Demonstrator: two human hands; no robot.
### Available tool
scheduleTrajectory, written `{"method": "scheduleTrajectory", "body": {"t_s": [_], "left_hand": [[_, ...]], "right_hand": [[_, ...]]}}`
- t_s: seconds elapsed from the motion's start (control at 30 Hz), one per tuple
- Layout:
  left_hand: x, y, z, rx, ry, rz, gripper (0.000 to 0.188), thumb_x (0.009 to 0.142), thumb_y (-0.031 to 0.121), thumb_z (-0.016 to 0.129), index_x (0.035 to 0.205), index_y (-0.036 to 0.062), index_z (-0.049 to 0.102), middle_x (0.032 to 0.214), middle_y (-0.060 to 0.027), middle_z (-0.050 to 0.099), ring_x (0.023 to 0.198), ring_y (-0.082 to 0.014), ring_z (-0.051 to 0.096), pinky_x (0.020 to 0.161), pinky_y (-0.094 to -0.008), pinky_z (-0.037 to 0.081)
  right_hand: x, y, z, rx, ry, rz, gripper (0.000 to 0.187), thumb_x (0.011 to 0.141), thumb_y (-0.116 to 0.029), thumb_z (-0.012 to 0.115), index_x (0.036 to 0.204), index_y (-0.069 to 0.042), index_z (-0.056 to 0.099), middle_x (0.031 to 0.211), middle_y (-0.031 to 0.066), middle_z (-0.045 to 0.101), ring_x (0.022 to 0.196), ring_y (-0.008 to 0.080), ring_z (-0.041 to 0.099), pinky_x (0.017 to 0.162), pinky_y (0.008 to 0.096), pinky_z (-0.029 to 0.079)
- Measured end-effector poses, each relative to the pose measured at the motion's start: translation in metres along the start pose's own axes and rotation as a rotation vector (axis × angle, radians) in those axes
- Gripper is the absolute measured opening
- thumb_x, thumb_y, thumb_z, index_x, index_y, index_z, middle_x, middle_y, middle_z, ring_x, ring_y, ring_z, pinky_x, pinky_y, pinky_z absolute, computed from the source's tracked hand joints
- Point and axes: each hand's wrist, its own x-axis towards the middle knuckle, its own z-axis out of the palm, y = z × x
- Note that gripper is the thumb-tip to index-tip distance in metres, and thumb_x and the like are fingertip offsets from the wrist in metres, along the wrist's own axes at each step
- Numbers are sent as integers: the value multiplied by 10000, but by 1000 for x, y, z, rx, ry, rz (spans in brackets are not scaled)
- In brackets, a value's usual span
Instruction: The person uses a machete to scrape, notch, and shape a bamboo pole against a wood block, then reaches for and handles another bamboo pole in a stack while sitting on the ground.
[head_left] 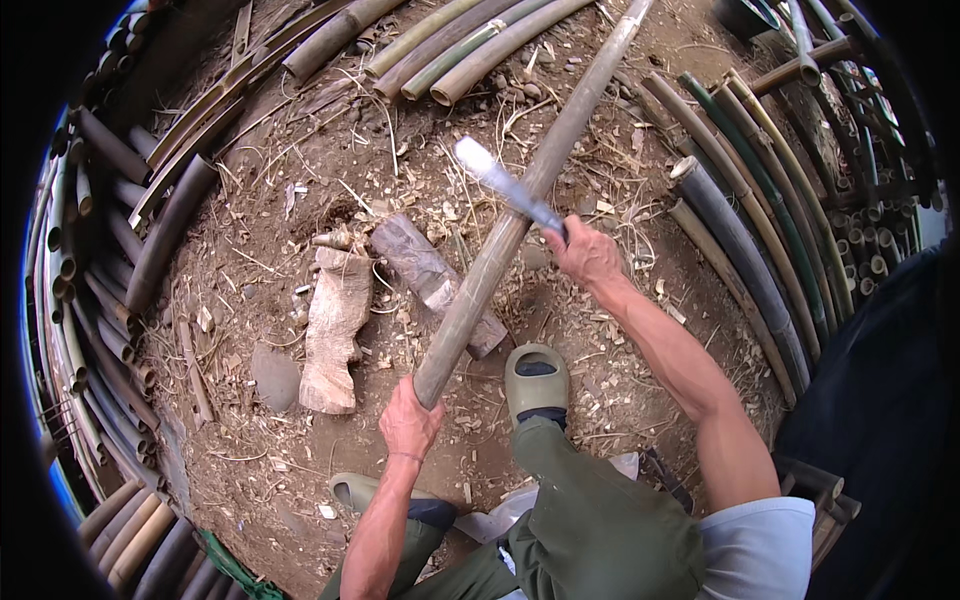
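Diagonally over the dirt ground [260, 440], a long bamboo pole [472, 300] is gripped by the left hand [410, 420] while the right hand [588, 253] grips a knife [495, 178].

The left hand is wrapped round the pole's near end, toward the ground's near edge; the pole slants away to the far edge, right of middle. The right hand is closed on the knife's handle; the blurred blade crosses in front of the pole, and whether they touch cannot be told. Under the pole's line, mid-ground, lies a dark log [408, 252], with a pale, notched wood block [335, 330] just beside it on the left. Cut bamboo lengths [745, 250] line the ground's right edge, and a green clog [537, 380] stands near the log's lower end.
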Motion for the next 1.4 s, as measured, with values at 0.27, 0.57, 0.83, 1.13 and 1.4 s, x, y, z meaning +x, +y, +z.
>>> {"method": "scheduleTrajectory", "body": {"t_s": [0.27, 0.57, 0.83, 1.13, 1.4], "left_hand": [[-3, -2, 4, -7, 98, 40, 551, 771, 292, 757, 1232, 72, 548, 1062, -203, 665, 955, -403, 663, 818, -502, 530], [-4, -5, -15, -142, -281, -50, 648, 699, 395, 755, 1211, 35, 589, 979, -271, 700, 923, -440, 677, 822, -500, 531], [9, -18, -23, -333, -382, -34, 667, 652, 429, 781, 1154, 13, 640, 915, -259, 698, 873, -393, 692, 802, -447, 530], [29, -26, -20, -539, -575, -91, 563, 714, 291, 809, 1137, -33, 627, 857, -103, 695, 709, -147, 639, 647, -321, 523], [23, -23, -22, -281, -354, 63, 635, 731, 282, 786, 1231, -34, 556, 919, -130, 699, 763, -246, 672, 708, -379, 542]], "right_hand": [[11, -15, -18, -137, -56, -53, 617, 1007, -628, 369, 853, -58, 546, 659, 160, 628, 557, 271, 650, 446, 449, 510], [-4, 1, 1, -7, 31, 5, 578, 1020, -593, 384, 831, -68, 534, 633, 86, 610, 467, 207, 571, 414, 389, 471], [-5, 3, 14, -14, 12, -49, 562, 1002, -624, 404, 797, -108, 492, 619, 45, 548, 453, 165, 504, 397, 347, 448], [-2, 7, 16, 53, 18, -104, 579, 1009, -635, 355, 799, -113, 492, 603, 44, 527, 436, 136, 439, 351, 328, 400], [5, 15, 19, 51, 118, -124, 549, 1029, -596, 346, 815, -117, 507, 576, 30, 502, 428, 121, 432, 347, 306, 390]]}}
